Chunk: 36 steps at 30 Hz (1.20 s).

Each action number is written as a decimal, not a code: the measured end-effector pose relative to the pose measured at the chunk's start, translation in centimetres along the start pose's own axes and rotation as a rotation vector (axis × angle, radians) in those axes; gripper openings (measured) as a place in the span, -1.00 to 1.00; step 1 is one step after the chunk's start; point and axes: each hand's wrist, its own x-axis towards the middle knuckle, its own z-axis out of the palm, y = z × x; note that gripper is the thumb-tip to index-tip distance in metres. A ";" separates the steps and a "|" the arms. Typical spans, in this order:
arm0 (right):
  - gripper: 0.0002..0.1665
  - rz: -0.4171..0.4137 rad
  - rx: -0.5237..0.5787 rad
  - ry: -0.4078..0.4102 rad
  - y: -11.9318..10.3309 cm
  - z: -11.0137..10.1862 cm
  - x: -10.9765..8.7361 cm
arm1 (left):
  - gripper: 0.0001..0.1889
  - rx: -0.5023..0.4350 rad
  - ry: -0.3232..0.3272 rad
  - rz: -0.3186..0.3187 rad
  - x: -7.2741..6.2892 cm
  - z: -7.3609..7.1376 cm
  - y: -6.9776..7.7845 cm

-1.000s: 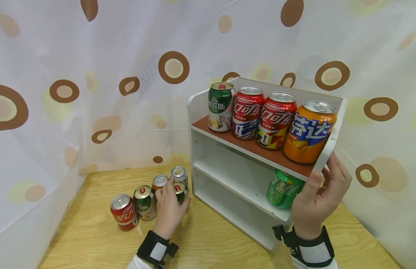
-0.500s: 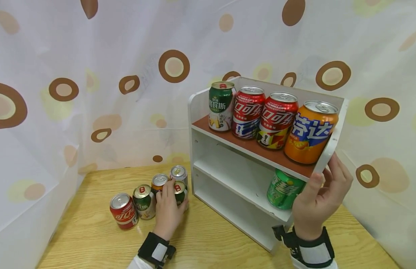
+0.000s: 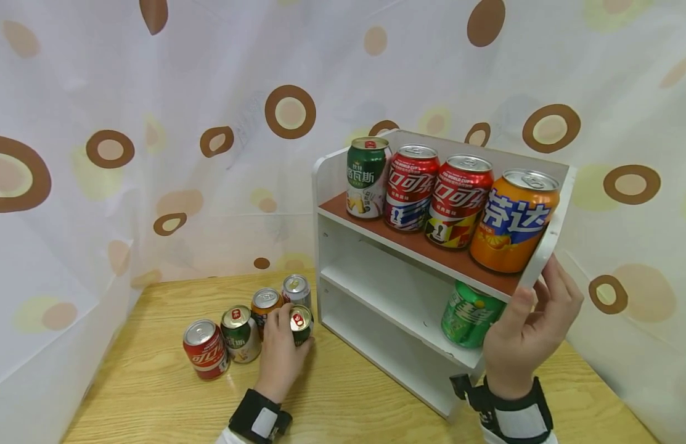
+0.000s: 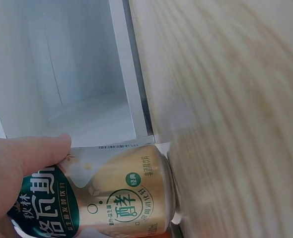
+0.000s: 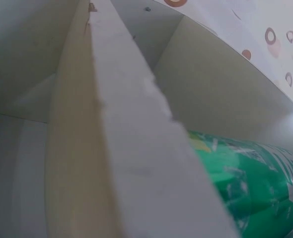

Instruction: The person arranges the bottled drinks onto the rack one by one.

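Observation:
My left hand grips a green-and-gold drink can near its upper part, just left of the white shelf unit. In the left wrist view the thumb lies along this can, whose base is close over the wooden table. My right hand holds the front edge of the unit's right side panel, thumb in front and fingers on the outer side. Beside that hand, on the middle shelf, stands a green can. The top shelf carries a green-and-white can, two red cola cans and an orange soda can.
Left of my left hand, a red cola can and another green-and-gold can stand on the table. An orange can and a silver-topped can are behind it. A patterned sheet hangs at the back.
The can in my left hand has shifted slightly right and toward me, its top tipping a little to the front. My right hand stays on the shelf unit.

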 end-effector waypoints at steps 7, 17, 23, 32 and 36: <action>-0.18 -0.003 0.004 0.004 0.0 0.1 0.1 | -0.16 -0.023 -0.028 0.005 0.0 0.0 -0.1; -0.18 -0.001 -0.002 0.008 0.0 -0.1 0.0 | -0.16 -0.065 -0.010 -0.017 0.1 0.1 -0.3; -0.19 -0.004 0.010 0.014 0.1 -0.1 0.0 | -0.14 -0.077 -0.018 -0.020 -0.1 -0.1 0.1; -0.20 -0.009 0.014 0.010 0.2 0.0 0.0 | -0.12 -0.099 -0.032 0.010 0.2 -1.2 1.5; -0.20 -0.009 0.016 0.006 0.1 0.0 -0.1 | -0.10 -0.097 -0.032 0.056 0.4 -2.0 2.6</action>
